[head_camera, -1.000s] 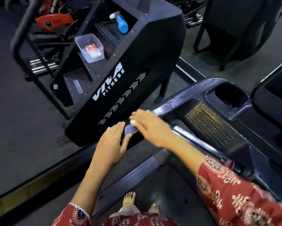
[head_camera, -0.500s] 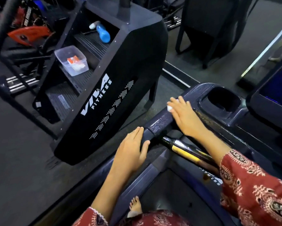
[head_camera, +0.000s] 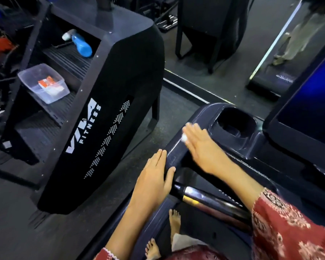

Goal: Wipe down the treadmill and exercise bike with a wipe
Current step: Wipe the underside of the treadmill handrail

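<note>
Nearer the cup holder (head_camera: 233, 121), the wipe (head_camera: 184, 138) is now pressed under the flat right hand (head_camera: 201, 147). Below it, the left hand (head_camera: 154, 181) is laid flat. The treadmill rail (head_camera: 174, 158) is judged wiped.

Under you, the dark floor (head_camera: 11, 212) bears the treadmill (head_camera: 205, 117) and the black stepper (head_camera: 109, 113) beside it. On its ribbed steps (head_camera: 64, 59) sit a clear tub (head_camera: 38, 68) and, one step higher, a blue spray bottle (head_camera: 82, 45) on its side.

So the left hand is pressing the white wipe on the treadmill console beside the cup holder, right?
No, the head view shows the right hand pressing the white wipe on the treadmill console beside the cup holder. The left hand only rests flat on the console's near edge.
</note>
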### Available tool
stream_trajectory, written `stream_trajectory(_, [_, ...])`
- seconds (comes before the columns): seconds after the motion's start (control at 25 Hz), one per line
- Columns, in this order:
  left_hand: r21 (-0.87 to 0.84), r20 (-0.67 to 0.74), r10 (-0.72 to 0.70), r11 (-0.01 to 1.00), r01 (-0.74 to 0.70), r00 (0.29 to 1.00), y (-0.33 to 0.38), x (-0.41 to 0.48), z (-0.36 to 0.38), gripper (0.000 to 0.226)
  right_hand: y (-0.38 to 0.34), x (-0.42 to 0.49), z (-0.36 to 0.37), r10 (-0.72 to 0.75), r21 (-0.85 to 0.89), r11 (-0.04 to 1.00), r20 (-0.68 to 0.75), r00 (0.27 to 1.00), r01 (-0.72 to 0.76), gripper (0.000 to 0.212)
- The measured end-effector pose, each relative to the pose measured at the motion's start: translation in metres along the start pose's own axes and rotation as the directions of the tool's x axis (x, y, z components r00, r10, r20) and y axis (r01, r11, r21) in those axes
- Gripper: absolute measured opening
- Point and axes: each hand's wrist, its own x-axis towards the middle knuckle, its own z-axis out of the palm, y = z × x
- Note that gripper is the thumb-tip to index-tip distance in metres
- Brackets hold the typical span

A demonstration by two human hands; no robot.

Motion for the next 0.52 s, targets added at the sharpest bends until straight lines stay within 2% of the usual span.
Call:
stream_trajectory(0.08, [-0.014, 0.008, 0.011, 1.000, -0.011, 1.000, 0.004, 0.013, 0.003, 0.057, -0.016, -0.012, 0.004, -0.204, 0.056, 0.978, 0.094, 0.974, 0.199, 0.047])
stream_trajectory(0.12, [-0.020, 0.022, 0.013, 1.000, -0.012, 1.000, 0.005, 0.023, 0.005, 0.058, -0.011, -0.009, 0.003, -0.236, 0.025, 0.972, 0.112, 0.965, 0.235, 0.047])
stream_trajectory(0.16, [-0.027, 0.037, 0.013, 1.000, -0.012, 0.999, 0.008, 0.031, 0.007, 0.059, 0.002, 0.005, -0.002, -0.203, -0.034, 0.978, 0.088, 0.975, 0.206, 0.047])
stream_trajectory(0.28, [-0.035, 0.044, 0.016, 0.999, -0.014, 0.999, 0.015, 0.058, 0.012, 0.061, 0.042, 0.053, -0.016, 0.103, -0.195, 0.976, 0.008, 0.995, -0.099, 0.049])
stream_trajectory(0.32, [-0.048, 0.045, 0.014, 0.999, -0.012, 0.999, 0.017, 0.066, 0.015, 0.061, 0.048, 0.059, -0.020, 0.150, -0.205, 0.968, 0.001, 0.989, -0.146, 0.049])
stream_trajectory(0.36, [-0.054, 0.052, 0.017, 0.998, -0.014, 0.999, 0.017, 0.072, 0.017, 0.062, 0.049, 0.057, -0.022, 0.130, -0.183, 0.975, 0.032, 0.991, -0.122, 0.048])
stream_trajectory(0.48, [-0.063, 0.093, 0.017, 0.998, -0.011, 0.995, 0.017, 0.089, 0.023, 0.059, 0.038, 0.037, -0.024, -0.078, -0.028, 0.996, 0.159, 0.984, 0.084, 0.047])
stream_trajectory(0.52, [-0.056, 0.106, 0.027, 0.998, -0.021, 0.994, 0.017, 0.095, 0.024, 0.058, 0.041, 0.039, -0.026, -0.093, -0.025, 0.995, 0.166, 0.982, 0.098, 0.047])
